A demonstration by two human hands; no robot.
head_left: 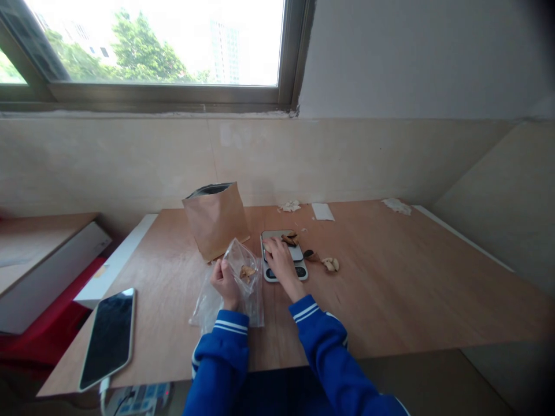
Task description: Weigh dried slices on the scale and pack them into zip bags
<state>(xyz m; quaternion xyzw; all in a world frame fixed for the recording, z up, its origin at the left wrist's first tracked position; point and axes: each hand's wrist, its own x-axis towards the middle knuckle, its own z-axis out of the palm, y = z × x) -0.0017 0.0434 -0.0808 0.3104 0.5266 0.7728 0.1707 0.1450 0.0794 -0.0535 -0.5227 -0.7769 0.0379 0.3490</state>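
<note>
My left hand [225, 281] is closed on the edge of a clear plastic bag [237, 256], holding its mouth up. A dried brown piece [247, 273] shows inside it. My right hand [280, 257] reaches over the white kitchen scale [267, 276], fingers bent down together at the left of its plate. What those fingers hold, if anything, is hidden. Dark-edged dried brown pieces [291, 238] lie on the plate beyond my right hand. Beside the scale on the right are another dark dried piece [310, 255] and a paler curled piece [330, 264].
Behind my left hand a brown paper bag [217, 219] stands with its top open. A phone [108, 338] lies at the table's left, plugged into a white cable [104, 387]. White paper [323, 212] and crumpled tissue [289, 206] lie along the wall.
</note>
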